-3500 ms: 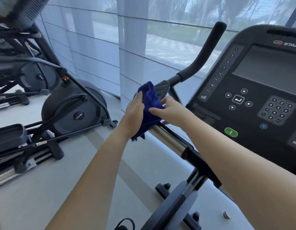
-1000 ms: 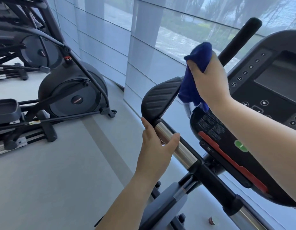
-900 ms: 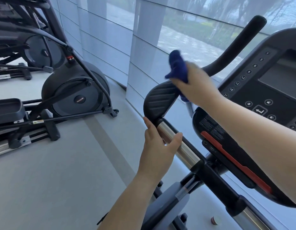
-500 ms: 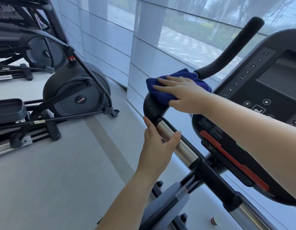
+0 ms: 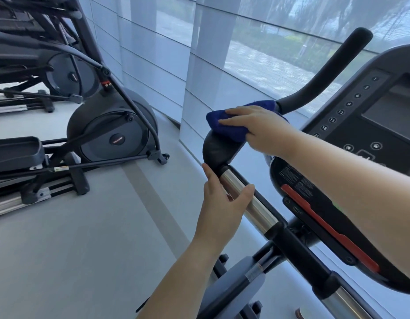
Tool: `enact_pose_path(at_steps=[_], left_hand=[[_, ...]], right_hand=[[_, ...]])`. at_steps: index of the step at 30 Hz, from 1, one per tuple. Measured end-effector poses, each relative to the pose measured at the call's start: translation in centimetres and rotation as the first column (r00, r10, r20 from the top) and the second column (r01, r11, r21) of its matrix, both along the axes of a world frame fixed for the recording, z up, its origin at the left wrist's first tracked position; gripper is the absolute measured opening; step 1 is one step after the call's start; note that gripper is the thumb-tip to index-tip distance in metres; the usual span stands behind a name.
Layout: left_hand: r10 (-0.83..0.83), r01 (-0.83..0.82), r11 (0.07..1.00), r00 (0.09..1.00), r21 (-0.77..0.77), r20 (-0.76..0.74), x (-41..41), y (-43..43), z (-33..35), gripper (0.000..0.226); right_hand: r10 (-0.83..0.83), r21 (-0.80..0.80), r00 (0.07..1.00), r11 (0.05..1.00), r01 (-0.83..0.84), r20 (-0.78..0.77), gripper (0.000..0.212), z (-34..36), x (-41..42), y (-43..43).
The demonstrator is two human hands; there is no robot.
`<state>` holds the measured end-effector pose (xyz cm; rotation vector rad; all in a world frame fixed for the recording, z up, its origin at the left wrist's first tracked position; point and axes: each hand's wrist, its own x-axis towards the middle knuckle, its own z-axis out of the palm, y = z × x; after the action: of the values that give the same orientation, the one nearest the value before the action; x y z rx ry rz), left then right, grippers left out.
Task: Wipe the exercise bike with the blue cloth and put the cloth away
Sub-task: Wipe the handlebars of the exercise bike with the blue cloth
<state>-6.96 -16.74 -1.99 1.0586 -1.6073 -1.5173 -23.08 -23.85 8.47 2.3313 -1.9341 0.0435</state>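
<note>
Gym floor of pale grey runs to a wall of blinded windows beyond both hands; 2 elliptical trainers stand well apart to the left of the left hand. The exercise bike fills the right of the view, its console just right of the right forearm.

The blue cloth lies bunched on top of the black handlebar pad, directly under the right hand, whose fingers are straight and pressed flat on it. The left hand sits just below the pad, fingers and thumb curled round the chrome tube, apparently steadying the bar.

The key relation is that the handlebar's long axis climbs from the lower right, passes through the left hand to the pad, then bends away into the upright black grip beyond the right hand. The right hand, already on the cloth, is the nearer hand to that grip and to the console; wiping probably proceeds along this axis.

No container for the cloth is visible, so its stowing place cannot be told. A small round object lies on the floor below the forearms; its identity is unclear.
</note>
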Motion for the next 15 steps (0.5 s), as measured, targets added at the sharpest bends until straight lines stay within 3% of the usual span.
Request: enact_pose_path(at_steps=[9,10,12,14,15], left_hand=[[-0.019,0.019,1.000,1.000,0.005,0.007,0.1,0.0,-0.1,0.099],[0.003,0.000,0.999,0.998,-0.046,0.069,0.2,0.1,-0.2,0.098],[0.160,-0.058,0.934,0.950,-0.351,0.267,0.4,0.7,-0.2,0.089],[0.335,-0.051,0.733,0.895,-0.679,0.295,0.3,1.4,-0.2,0.074],[0.333,-0.014,0.647,0.905,-0.762,0.266,0.3,1.9,-0.1,0.065]], right_hand=[[0.071,0.124,0.997,0.990,-0.069,-0.016,0.074,-0.4,1.7,3.6],[0.066,0.152,0.998,0.986,-0.062,-0.022,0.074,0.1,1.7,3.6],[0.054,0.176,0.999,0.983,-0.053,0.000,0.070,1.3,1.7,3.6],[-0.003,0.168,1.000,0.986,0.001,0.010,0.067,2.6,2.0,4.2],[-0.049,0.162,0.999,0.986,0.048,0.004,0.068,3.2,2.2,5.0]])
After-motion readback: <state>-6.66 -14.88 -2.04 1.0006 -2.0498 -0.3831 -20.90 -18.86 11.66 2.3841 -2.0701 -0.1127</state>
